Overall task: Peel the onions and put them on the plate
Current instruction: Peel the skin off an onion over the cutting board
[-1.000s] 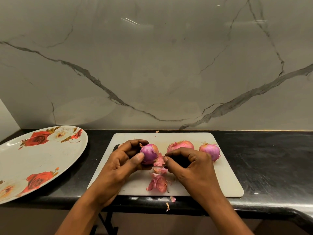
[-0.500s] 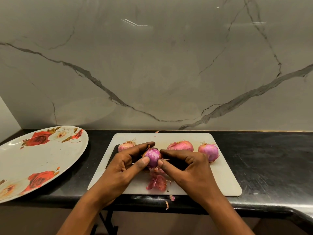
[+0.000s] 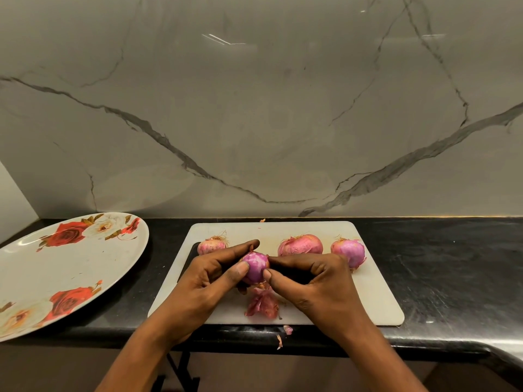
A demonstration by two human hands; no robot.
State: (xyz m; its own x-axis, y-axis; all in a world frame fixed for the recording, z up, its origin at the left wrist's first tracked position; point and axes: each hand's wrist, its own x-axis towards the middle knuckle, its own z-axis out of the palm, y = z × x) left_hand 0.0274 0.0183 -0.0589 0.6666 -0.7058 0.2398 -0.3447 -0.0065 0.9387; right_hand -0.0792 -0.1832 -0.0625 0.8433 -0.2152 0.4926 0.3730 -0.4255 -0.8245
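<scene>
– Black stone counter (image 3: 424, 278) first: why so little on it?
– Keeps the route short. Floral plate (image 3: 70, 278) parked at the left, well apart from the work, bare of onions as yet, ready to take each peeled one.
– And the white cutting board (image 3: 368, 301) in the middle?
– Catches the mess. Carries three more along its far edge: left onion (image 3: 210, 246) partly behind the fingers, bigger middle onion (image 3: 300, 244), right onion (image 3: 349, 251), root tufts on and skins largely on.
– Left hand (image 3: 206, 281), then?
– Curled round the held onion (image 3: 254, 268), thumb on the near face, forefinger over the top. Cradles and steadies it just above the board, between both hands.
– Right hand (image 3: 317, 281)?
– Pinching at that onion's right side, thumb and forefinger tips closed on it, other fingers tucked under. Probably nipping a flake of skin, though too small to tell for sure.
– Nearly done with that one?
– Looks so: glossy purple, mottled pale, almost bare. Shed skins (image 3: 261, 302) heaped directly beneath, hence the low hold. A couple of scraps (image 3: 284, 333) strayed onto the counter's front lip.
</scene>
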